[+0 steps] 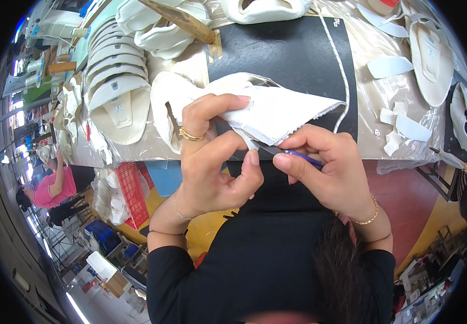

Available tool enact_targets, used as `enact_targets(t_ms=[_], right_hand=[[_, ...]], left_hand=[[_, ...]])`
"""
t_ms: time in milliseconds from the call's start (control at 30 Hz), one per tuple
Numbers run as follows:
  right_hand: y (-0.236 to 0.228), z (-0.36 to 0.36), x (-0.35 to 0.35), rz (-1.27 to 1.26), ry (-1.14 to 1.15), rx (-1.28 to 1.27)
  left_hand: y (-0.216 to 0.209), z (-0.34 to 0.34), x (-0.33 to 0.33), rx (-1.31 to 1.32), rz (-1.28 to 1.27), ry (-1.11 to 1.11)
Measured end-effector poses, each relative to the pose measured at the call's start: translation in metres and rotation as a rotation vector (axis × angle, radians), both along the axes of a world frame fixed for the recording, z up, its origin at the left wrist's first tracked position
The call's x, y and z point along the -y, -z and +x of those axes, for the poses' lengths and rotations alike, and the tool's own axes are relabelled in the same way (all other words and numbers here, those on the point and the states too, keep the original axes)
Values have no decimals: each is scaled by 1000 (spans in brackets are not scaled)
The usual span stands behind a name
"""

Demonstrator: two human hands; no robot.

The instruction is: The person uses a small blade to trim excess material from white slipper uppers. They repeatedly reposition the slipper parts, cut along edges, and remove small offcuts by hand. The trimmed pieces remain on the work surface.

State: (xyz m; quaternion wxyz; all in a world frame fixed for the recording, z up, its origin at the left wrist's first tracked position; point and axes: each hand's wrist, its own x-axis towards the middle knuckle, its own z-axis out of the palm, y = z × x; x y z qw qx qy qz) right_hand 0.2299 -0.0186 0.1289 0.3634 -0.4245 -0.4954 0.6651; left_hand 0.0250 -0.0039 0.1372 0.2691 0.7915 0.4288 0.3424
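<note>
A white fabric shoe upper with a frayed edge is held up over the near edge of the table. My left hand pinches its lower corner between thumb and fingers, with the index finger bent over its left side. In my right hand are small thread snips with a purple handle. Their dark blade lies against the upper's lower edge, close to my left fingertips. The fingers of my right hand partly hide the snips. Another cream shoe upper lies just left of my left hand.
A black mat lies under the work, with a white cord along its right side. Stacked cream shoe parts stand at left, near a wooden stick. White scraps lie at right. A person in pink is far left.
</note>
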Motion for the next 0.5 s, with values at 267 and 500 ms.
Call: enact_targets(t_ms=[267,500], right_hand=[[7,-10,4,-123,103,-169],[0,8,-5,-78,-23,-48]], left_hand=[[10,8,0,97,20,-70],[10,9,-4,129,-7,-34]])
